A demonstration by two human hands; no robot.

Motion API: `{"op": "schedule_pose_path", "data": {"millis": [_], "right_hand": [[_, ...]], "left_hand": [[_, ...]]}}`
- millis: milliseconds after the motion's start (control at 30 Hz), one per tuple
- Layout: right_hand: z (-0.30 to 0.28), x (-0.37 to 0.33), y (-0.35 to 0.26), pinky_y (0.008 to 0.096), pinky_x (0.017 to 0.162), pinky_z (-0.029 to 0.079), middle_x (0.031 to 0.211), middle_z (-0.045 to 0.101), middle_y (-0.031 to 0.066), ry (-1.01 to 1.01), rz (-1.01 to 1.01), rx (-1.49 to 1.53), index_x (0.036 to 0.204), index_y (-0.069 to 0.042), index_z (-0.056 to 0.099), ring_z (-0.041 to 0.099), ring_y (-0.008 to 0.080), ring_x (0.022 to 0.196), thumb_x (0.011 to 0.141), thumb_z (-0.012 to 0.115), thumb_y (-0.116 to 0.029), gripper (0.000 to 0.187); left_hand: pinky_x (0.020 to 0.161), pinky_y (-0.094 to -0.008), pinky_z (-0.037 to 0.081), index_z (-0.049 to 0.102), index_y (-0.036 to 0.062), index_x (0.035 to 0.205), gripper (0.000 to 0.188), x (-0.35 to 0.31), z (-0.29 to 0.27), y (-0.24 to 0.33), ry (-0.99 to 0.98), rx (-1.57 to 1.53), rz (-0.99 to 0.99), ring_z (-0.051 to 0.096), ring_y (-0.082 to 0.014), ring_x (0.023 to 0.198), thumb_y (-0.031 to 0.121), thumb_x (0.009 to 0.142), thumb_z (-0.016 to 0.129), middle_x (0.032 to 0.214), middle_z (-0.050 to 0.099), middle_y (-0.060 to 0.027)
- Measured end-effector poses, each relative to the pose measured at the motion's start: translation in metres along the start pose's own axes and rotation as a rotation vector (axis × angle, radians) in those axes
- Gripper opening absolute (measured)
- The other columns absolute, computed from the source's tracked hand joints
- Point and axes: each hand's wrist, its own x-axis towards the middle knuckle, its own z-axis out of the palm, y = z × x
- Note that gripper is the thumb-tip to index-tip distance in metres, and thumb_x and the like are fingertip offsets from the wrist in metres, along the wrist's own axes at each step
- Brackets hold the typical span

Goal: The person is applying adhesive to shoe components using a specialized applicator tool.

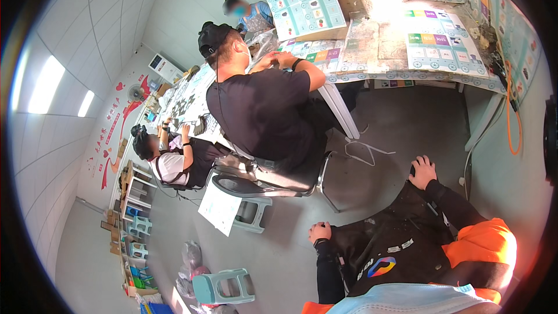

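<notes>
My left hand (319,232) rests over one knee, at the edge of my black apron (381,238), its fingers bent down over the cloth. My right hand (424,172) lies on the other knee with its fingers apart. Neither hand shows a thing held in it. Both forearms are in black sleeves, and orange cloth shows at my upper arm. Beyond my right hand stands a table (383,38) with printed sheets (444,46) in blue with coloured squares lying on it.
A co-worker in black (264,116) sits on a chair (273,183) at the table; two others work farther back. A white sheet lies on a stool (251,216), and a green stool (224,286) stands near plastic bags (189,261). An orange cable (511,116) hangs at the right.
</notes>
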Motion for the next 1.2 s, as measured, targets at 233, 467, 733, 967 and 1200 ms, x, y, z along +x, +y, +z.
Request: {"op": "schedule_pose_path", "data": {"millis": [233, 467, 733, 967, 1200], "right_hand": [[-0.0019, -0.0010, -0.0010, 0.0614, 0.104, 0.035, 0.140, 0.047, 0.0145, 0.000, 0.006, 0.003, 0.123, -0.008, 0.059, 0.034, 0.0365, 0.137, 0.075, 0.071, -0.032, 0.055], [-0.0017, -0.0003, -0.0010, 0.0610, 0.104, 0.035, 0.139, 0.047, 0.0143, 0.000, 0.002, -0.003, 0.123, -0.008, 0.059, 0.034, 0.0365, 0.137, 0.074, 0.072, -0.032, 0.056], [-0.0028, -0.0001, -0.0007, 0.0612, 0.104, 0.035, 0.139, 0.047, 0.0144, -0.008, 0.008, 0.001, 0.124, -0.008, 0.059, 0.033, 0.0365, 0.138, 0.075, 0.072, -0.033, 0.056], [-0.0035, -0.0012, 0.0001, 0.0625, 0.105, 0.035, 0.140, 0.046, 0.0146, -0.019, 0.016, 0.004, 0.124, -0.007, 0.059, 0.033, 0.0363, 0.138, 0.075, 0.072, -0.032, 0.057], [-0.0025, -0.0017, -0.0006, 0.0625, 0.104, 0.035, 0.140, 0.047, 0.0143, -0.004, 0.006, 0.004, 0.123, -0.007, 0.059, 0.034, 0.0362, 0.137, 0.075, 0.072, -0.032, 0.055]], "left_hand": [[0.100, -0.0530, 0.042, 0.073, 0.0251, 0.109, 0.035, -0.0009, -0.0007, 0.0013, -0.008, 0.014, -0.007, 0.053, -0.0285, 0.123, 0.048, 0.085, 0.062, 0.122, 0.065, -0.0019], [0.100, -0.0531, 0.041, 0.073, 0.0251, 0.110, 0.036, 0.0004, 0.0005, -0.0004, -0.006, 0.004, -0.003, 0.053, -0.0286, 0.123, 0.048, 0.085, 0.063, 0.123, 0.065, -0.0018], [0.099, -0.0534, 0.042, 0.073, 0.0245, 0.110, 0.036, 0.0013, -0.0005, 0.0009, -0.018, 0.010, 0.001, 0.053, -0.0290, 0.123, 0.048, 0.085, 0.062, 0.123, 0.065, -0.0022], [0.100, -0.0539, 0.042, 0.073, 0.0245, 0.109, 0.035, 0.0010, 0.0022, -0.0007, -0.010, 0.004, 0.008, 0.052, -0.0292, 0.123, 0.048, 0.085, 0.062, 0.123, 0.065, -0.0024], [0.100, -0.0541, 0.042, 0.073, 0.0247, 0.110, 0.035, 0.0005, 0.0047, -0.0032, -0.011, -0.009, -0.004, 0.052, -0.0296, 0.123, 0.048, 0.085, 0.063, 0.123, 0.064, -0.0025]]}}
